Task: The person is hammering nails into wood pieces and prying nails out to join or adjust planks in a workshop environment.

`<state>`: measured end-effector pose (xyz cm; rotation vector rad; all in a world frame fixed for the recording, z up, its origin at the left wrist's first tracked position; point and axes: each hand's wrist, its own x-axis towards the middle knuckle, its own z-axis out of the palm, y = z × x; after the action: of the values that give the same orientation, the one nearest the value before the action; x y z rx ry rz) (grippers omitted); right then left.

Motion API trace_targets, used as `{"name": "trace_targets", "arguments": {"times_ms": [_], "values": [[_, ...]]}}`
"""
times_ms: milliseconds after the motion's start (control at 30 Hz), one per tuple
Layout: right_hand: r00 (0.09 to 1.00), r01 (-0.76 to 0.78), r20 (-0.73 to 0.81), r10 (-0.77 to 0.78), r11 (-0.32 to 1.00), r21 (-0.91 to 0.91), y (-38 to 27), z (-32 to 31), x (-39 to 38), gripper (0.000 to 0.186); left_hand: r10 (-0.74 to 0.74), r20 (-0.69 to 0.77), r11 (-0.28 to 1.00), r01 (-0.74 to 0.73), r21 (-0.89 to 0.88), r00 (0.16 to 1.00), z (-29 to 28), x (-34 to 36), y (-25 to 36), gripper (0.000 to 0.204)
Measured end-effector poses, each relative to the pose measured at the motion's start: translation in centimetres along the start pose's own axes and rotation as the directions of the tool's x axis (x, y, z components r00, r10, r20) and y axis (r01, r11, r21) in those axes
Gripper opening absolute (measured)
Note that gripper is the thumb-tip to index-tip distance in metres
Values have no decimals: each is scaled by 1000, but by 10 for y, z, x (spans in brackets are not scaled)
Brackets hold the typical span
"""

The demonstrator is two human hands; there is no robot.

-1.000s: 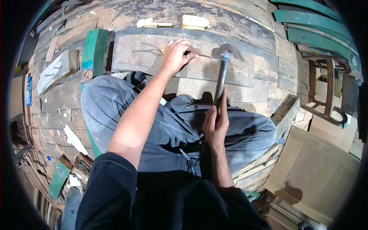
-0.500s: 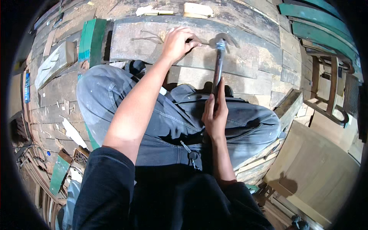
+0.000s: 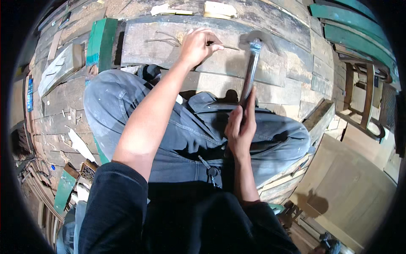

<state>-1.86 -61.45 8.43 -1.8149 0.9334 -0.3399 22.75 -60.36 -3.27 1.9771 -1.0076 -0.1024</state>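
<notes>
My left hand [image 3: 198, 47] pinches a long thin brown nail [image 3: 231, 48] over a wide, worn wooden plank [image 3: 139, 53] lying in front of my crossed legs. The nail points right, roughly level with the plank. Several similar nails [image 3: 165, 41] stick out or lie to the left of that hand; the hand partly hides them. My right hand [image 3: 242, 129] is wrapped round the handle of a hammer [image 3: 250, 74]. Its head, blurred by motion, is above the plank, to the right of the nail's end and apart from it.
A green-painted wood block [image 3: 101, 42] stands left of the plank, beside a pale wood offcut [image 3: 62, 70]. Pale scraps [image 3: 220, 9] lie beyond the plank. To the right are green slats [image 3: 353, 34], a wooden frame [image 3: 367, 95] and a flat wooden panel [image 3: 344, 182].
The hammer has swung to the right, its handle now tilting right, and my right hand has shifted slightly with it. My left hand keeps its pinch on the nail, barely moved.
</notes>
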Motion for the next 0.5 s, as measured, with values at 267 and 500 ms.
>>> {"name": "trace_targets", "arguments": {"times_ms": [267, 500], "values": [[995, -62, -57, 79, 965, 256, -12, 0, 0, 59, 28, -6, 999, -28, 21, 1000, 2, -1, -5, 28], [996, -64, -48, 77, 970, 233, -2, 2, -1, 59, 3, 2, 995, -3, -99, 1000, 8, -4, -12, 28]]}}
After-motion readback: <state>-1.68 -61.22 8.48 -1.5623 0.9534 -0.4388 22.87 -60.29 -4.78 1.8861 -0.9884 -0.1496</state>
